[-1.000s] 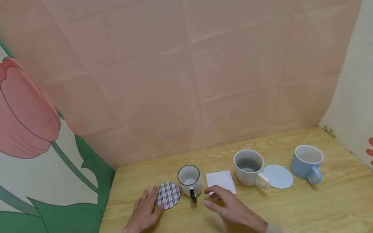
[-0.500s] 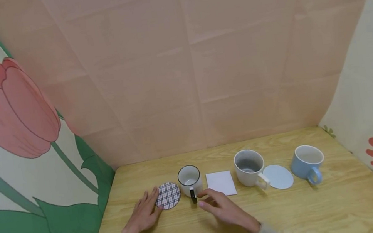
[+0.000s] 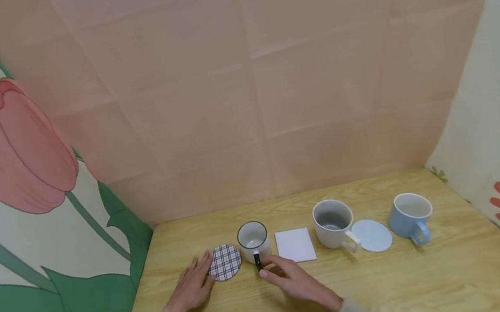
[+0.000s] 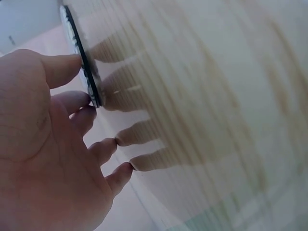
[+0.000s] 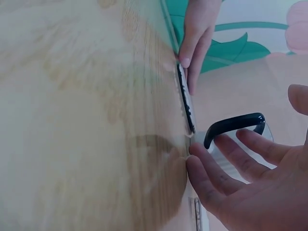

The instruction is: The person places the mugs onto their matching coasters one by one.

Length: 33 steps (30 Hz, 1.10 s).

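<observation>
My left hand rests at the left edge of a round plaid coaster, fingers extended. In the left wrist view the thumb and forefinger touch the rim of that coaster, while other fingertips meet the tabletop. Just right of the coaster stands a white mug with a dark rim, upright, its black handle toward me. My right hand is at this handle. The right wrist view puts several fingers beside the black handle, with the thumb held apart from it; nothing is gripped.
Farther right on the wooden table are a white square coaster, a larger white mug, a pale blue round coaster and a blue mug. A pinkish cloth hangs behind the table.
My right hand has moved left, from in front of the square coaster to the black handle. The left hand, mugs and coasters have stayed in place.
</observation>
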{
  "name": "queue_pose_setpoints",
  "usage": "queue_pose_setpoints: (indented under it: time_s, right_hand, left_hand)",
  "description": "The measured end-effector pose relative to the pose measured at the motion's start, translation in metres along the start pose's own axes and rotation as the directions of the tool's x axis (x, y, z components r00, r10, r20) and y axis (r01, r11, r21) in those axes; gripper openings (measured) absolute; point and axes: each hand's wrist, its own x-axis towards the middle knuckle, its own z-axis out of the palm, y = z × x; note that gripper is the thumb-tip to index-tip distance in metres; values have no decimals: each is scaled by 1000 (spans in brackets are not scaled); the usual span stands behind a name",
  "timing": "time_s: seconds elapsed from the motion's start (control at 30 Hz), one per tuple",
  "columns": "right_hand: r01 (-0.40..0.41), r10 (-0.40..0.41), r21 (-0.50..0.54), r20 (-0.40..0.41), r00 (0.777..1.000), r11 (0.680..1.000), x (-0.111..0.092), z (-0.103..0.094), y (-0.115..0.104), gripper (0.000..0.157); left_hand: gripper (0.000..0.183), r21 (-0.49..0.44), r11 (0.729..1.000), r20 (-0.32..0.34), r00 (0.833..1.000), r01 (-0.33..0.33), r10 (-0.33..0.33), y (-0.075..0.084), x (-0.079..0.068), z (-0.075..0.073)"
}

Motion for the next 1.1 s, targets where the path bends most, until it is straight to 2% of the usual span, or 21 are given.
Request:
queue_pose_setpoints:
  time_s: [0.1,0.3,0.4,0.5,0.57,0.97,1.1]
  right_hand:
    - [-11,11,-10,0,1000,1000,2,2,2,48]
    - [-47,47,32,6,999,998,9,3,4,49]
    - [-59,55,129,33,998,990,11,5,5,50]
    - [-68,55,248,61,997,966,14,8,4,50]
    - [-73,54,292,71,996,954,16,11,3,50]
    - [-109,92,322,65,994,940,23,24,-1,46]
    - [-115,108,332,39,993,936,24,28,-1,48]
  left_hand:
    - [60,1,1000,3,1000,-9,9,-1,0,0]
    - [60,-5,1000,12,1000,-16,16,-2,2,-1]
    - [60,-13,1000,17,1000,-18,18,-3,3,-2]
    - [61,-29,999,17,1000,-21,22,-3,3,-2]
    - [61,-35,999,18,1000,-18,18,-4,3,-2]
    - [61,-47,999,12,1000,-27,28,-5,0,-3]
    - [61,-55,998,12,999,-37,38,-4,-1,-4]
